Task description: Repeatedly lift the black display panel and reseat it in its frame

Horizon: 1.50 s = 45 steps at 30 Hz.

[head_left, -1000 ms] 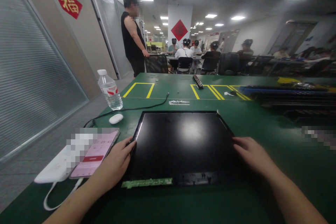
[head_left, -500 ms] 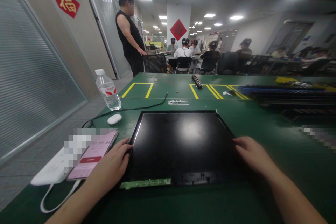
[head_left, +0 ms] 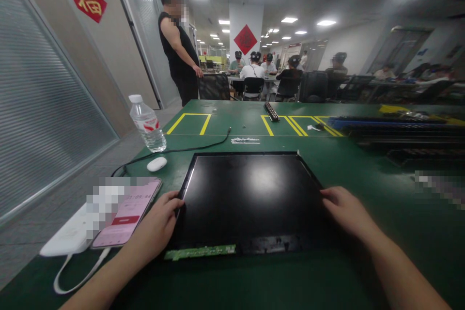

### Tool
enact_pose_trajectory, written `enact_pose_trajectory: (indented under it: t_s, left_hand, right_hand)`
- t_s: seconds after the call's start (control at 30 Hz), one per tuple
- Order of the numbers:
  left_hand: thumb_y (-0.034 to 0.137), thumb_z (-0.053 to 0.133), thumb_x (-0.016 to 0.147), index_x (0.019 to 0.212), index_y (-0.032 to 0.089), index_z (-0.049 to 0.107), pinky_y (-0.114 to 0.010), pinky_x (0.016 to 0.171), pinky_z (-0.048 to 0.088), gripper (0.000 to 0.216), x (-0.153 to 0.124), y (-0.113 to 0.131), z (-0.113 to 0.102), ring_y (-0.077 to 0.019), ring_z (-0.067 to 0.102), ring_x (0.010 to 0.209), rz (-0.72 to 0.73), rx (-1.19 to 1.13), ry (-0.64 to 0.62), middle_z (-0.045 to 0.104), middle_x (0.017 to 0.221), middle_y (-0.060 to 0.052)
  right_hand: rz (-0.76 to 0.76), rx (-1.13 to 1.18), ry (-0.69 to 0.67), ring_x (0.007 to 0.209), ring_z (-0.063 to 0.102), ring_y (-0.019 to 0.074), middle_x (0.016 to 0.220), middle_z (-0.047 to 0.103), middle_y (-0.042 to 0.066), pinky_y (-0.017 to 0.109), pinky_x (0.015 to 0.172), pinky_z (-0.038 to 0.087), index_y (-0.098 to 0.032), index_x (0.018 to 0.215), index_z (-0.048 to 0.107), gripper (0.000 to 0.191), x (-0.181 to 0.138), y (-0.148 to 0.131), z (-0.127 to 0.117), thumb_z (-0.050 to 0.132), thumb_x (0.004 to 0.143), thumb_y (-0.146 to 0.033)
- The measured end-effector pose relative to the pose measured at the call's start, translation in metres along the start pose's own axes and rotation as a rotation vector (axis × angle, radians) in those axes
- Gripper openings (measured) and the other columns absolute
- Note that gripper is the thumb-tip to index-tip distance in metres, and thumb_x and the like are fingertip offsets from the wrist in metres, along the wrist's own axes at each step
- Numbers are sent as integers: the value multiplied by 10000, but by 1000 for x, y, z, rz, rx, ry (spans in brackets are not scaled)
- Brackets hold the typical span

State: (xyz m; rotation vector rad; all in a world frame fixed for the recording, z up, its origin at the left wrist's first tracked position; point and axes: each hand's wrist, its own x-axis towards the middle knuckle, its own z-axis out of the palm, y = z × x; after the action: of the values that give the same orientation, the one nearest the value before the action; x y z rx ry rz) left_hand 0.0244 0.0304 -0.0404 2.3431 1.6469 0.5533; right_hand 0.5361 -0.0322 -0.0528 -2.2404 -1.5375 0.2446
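A black flat display panel (head_left: 247, 198) lies face up before me on the green table. A narrow green circuit board (head_left: 199, 252) runs along its near edge, at the left. My left hand (head_left: 163, 215) grips the panel's left edge, fingertips on the rim. At the opposite side, my right hand (head_left: 345, 208) is closed on the right edge, thumb and fingers together. The undersides of both grips are hidden.
Left of the panel are a phone (head_left: 127, 213), a white power bank (head_left: 69, 232) with a cable, a white earbud case (head_left: 157, 164) and a water bottle (head_left: 148, 123). Dark strips (head_left: 399, 135) are stacked at right. A person (head_left: 178, 48) stands beyond the table.
Both hands keep their hold on the panel's sides. The whole view has shifted very slightly; nothing else has visibly moved.
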Motion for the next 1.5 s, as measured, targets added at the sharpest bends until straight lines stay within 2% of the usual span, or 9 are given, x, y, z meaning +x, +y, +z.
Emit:
enact_pose_trajectory:
  t_s: [0.17,0.4,0.63,0.8,0.9,1.03,1.23,1.37,1.5]
  left_hand:
    - [267,438,913,1112,150,765,-647,1128,515,400,-1,-1,2,-417,680,1311,-15,-31,15,698,1415,-244]
    - [286,457,937,1478,75,613,-638,1262,333,602,-1,0,7,-420,480,1526,-98,-63,-15,589,1597,-241]
    - [338,381,976,1553,94,558,-589,1226,407,651,-4,7,-6,-383,573,1463,-156,-183,-76,609,1591,-195]
    - [394,623,854,1404,234,677,-566,1211,430,576,-2,18,-13,-392,590,1442,-262,-588,27,706,1502,-121]
    - [410,778,738,1350,271,673,-539,1098,553,636,-3,28,-20,-418,603,1423,-388,-885,53,679,1537,-122]
    - [363,876,645,1321,281,658,-491,946,643,715,-3,39,-27,-431,629,1390,-566,-1076,45,613,1605,-128]
    - [191,843,706,1220,246,713,-331,818,670,533,0,48,-28,-337,725,1281,-747,-1166,108,649,1564,-112]
    - [175,879,717,1335,233,674,-360,770,692,653,-1,52,-31,-332,818,1080,-793,-1249,47,771,1378,-139]
    - [198,941,689,1550,249,532,-414,891,682,955,-3,46,-28,-336,826,1064,-769,-1325,-50,817,1292,-125]
  right_hand:
    - [17,-4,-28,1081,743,289,1234,748,153,400,935,583,-170,1108,809,340,0,0,0,564,894,-268]
    - [3,-13,-3,1055,749,280,1199,760,134,379,896,589,-201,1069,820,313,1,1,1,584,885,-290]
    - [-15,-30,35,1047,746,286,1169,759,135,402,908,590,-204,1044,813,309,2,4,6,574,879,-309]
    - [-16,-52,3,1080,739,300,1181,755,156,418,951,579,-177,1059,803,332,3,3,4,556,882,-311]
    - [5,-60,-14,1089,737,304,1208,745,168,417,942,581,-161,1096,794,361,3,2,4,540,893,-318]
    - [8,-60,-14,1092,738,308,1203,743,168,421,931,585,-165,1090,789,360,2,1,3,530,895,-321]
    - [42,-69,-45,1115,727,318,1255,729,187,446,957,579,-146,1147,778,412,1,0,2,513,901,-344]
    - [19,-63,-26,1110,732,331,1226,740,188,460,946,587,-155,1114,784,400,2,2,3,521,890,-357]
    - [10,-60,-16,1080,739,329,1209,745,184,455,905,600,-167,1083,789,384,3,5,4,523,891,-365]
